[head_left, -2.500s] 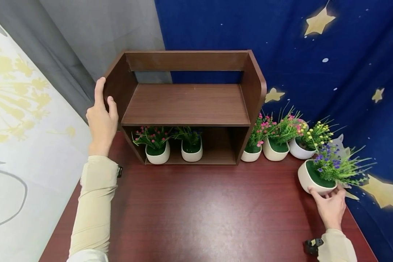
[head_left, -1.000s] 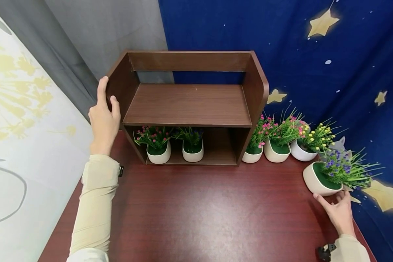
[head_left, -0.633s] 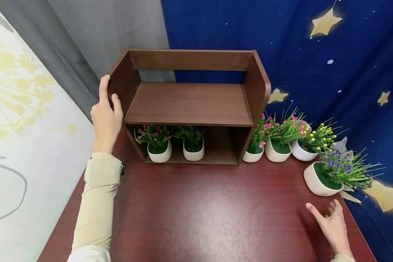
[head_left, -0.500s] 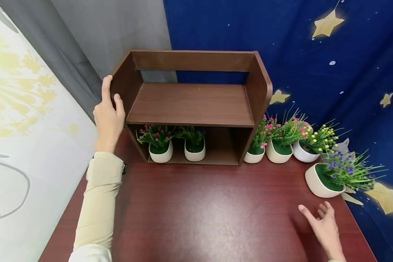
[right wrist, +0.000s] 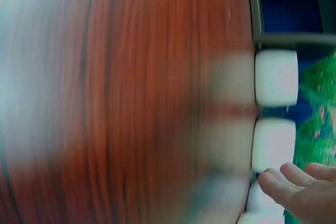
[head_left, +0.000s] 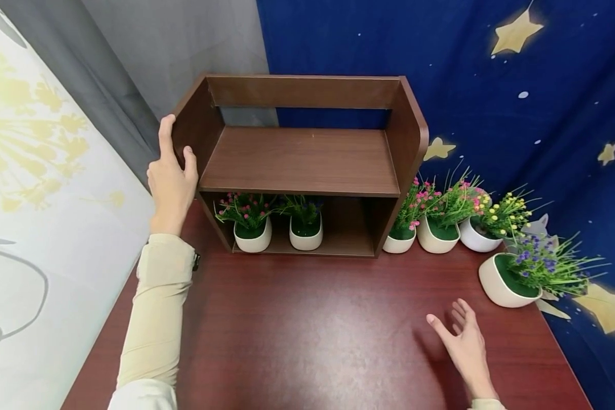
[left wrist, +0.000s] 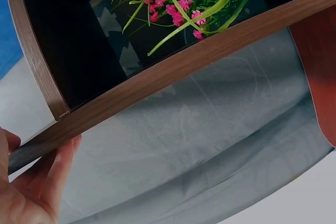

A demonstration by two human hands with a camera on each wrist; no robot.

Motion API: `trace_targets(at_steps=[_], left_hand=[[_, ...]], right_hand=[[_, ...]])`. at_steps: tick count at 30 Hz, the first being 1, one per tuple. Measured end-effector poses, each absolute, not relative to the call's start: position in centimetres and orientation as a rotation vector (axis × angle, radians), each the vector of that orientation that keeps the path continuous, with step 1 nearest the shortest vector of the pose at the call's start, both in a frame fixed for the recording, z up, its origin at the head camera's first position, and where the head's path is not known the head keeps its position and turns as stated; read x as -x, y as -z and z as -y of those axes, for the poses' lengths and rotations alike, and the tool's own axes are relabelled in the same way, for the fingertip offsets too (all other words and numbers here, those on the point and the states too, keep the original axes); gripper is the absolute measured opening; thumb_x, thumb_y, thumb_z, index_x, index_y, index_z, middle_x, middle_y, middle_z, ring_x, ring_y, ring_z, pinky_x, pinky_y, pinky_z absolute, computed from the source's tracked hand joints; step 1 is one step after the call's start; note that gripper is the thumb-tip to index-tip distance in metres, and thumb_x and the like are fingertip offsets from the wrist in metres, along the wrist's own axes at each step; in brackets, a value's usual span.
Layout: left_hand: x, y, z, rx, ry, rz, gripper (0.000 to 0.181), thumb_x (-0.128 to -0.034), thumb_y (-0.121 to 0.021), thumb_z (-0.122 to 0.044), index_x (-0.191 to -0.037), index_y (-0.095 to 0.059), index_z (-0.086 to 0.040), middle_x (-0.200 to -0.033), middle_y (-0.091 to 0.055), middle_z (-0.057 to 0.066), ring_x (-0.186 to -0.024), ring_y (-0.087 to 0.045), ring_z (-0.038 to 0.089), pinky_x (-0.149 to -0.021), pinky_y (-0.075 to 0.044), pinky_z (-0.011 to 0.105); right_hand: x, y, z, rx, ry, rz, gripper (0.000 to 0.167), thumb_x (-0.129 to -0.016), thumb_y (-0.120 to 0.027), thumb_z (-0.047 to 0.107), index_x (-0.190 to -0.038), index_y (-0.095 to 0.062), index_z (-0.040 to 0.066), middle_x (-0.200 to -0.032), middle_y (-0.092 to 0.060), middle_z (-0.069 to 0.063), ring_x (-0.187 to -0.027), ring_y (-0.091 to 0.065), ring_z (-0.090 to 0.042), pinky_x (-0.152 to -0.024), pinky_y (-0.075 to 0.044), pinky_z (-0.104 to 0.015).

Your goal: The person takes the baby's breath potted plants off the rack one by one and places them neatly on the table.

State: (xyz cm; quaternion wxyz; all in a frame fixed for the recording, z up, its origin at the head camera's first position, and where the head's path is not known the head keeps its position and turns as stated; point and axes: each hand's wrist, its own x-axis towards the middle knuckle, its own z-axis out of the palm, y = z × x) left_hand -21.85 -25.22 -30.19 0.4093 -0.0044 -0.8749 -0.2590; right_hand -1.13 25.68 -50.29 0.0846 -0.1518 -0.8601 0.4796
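A white, rounded, purple-flowered pot [head_left: 501, 291] lies ahead-right of the empty, spread right hand [head_left: 463, 344]. The left hand [head_left: 173, 181] grips a brown wooden shelf [head_left: 307, 162].

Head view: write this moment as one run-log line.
left hand: grips shelf by left side | right hand: above table, holding nothing | lower level: two potted plants | right of shelf: four potted plants

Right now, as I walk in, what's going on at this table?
A person's left hand grips the left side panel of a brown shelf. The right hand, holding nothing, is over the table. Two potted plants sit in the shelf's lower compartment, and four more stand to its right, ending in a purple-flowered one.
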Motion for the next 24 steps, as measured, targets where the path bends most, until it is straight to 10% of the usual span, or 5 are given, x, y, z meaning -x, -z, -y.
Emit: trace_targets(at_steps=[24], left_hand=[[22.1,30.2,25.3,0.006,0.625,2.206,0.047,-0.0973,-0.038,-0.028,-0.143,-0.028,-0.033,-0.048,-0.034,0.012,-0.039,-0.03,0.029,-0.043,-0.024,0.039]], right_hand=[[7.6,50.0,-12.6,-0.051,-1.599,2.505,0.081,-0.074,-0.079,0.026,-0.138,-0.035,0.002,-0.133,-0.045,-0.018,-0.12,-0.046,-0.031,-0.094,-0.039,-0.044]])
